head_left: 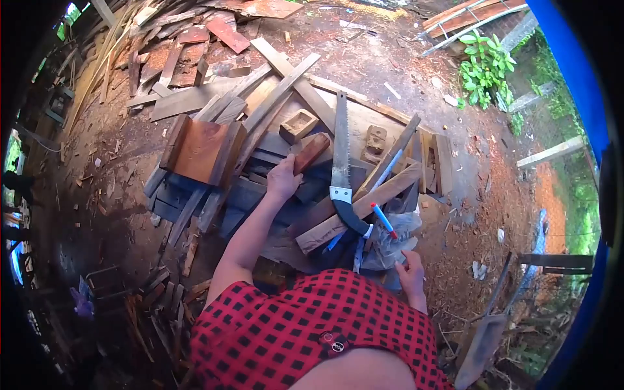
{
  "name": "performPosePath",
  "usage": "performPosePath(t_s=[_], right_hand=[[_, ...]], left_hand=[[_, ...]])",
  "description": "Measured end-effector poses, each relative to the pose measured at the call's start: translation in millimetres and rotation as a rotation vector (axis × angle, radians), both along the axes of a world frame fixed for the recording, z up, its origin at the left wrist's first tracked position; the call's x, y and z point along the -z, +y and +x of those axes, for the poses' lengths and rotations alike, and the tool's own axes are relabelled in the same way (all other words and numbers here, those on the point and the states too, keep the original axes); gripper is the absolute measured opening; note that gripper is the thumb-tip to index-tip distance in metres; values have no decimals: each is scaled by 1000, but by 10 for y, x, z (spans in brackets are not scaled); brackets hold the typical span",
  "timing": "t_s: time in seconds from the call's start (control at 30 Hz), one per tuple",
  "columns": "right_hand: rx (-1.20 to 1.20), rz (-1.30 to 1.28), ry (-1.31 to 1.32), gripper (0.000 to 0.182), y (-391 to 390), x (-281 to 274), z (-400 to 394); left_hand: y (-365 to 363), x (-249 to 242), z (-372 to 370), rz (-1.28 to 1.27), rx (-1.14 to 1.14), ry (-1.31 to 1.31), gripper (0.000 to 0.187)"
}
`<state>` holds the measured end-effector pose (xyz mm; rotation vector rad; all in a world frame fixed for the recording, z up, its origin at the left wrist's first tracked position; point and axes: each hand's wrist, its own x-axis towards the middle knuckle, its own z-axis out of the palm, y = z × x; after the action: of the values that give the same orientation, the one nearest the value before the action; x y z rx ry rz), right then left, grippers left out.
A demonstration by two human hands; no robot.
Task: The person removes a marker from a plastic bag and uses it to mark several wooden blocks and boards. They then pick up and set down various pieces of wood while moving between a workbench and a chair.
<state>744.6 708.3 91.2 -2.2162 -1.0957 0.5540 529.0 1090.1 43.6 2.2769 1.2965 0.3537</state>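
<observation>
My left hand (284, 177) is closed around the near end of a reddish-brown wooden block (312, 152), held over the dark boards. Just beyond it lies a pale wooden block with a hollowed top (298, 123). A handsaw (341, 140) rests to the right, blade pointing away and black handle towards me. By its handle is a blue and white marker with a red end (384, 221), on a crumpled clear plastic bag (393, 240). Near that bag, my right hand (411, 273) is empty, with thumb and forefinger apart; its other fingers are partly hidden.
A wooden trough-like piece (203, 151) stands at the left on planks. Long boards (286, 84) cross behind the saw, and a thick beam (357, 207) lies beneath its handle. Scrap wood (175, 58) is heaped at the far left. A leafy plant (486, 68) grows at the right.
</observation>
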Motion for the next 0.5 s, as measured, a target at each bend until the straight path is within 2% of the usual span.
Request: performPosePath(t_s=[0.13,0.2,0.3,0.5], right_hand=[[-35,-28,-2,39,182,-110,34],[-35,-17,25,39,254,-143,23],[-37,-4,54,39,295,-133,19],[-83,-17,68,39,211,18,22]], left_hand=[[-9,60,-49,-15,-13,-54,56],[-58,6,-120,-14,-86,-96,66],[-123,-47,-331,-67,-154,-6,72],[-268,324,-689,31,-150,-96,56]])
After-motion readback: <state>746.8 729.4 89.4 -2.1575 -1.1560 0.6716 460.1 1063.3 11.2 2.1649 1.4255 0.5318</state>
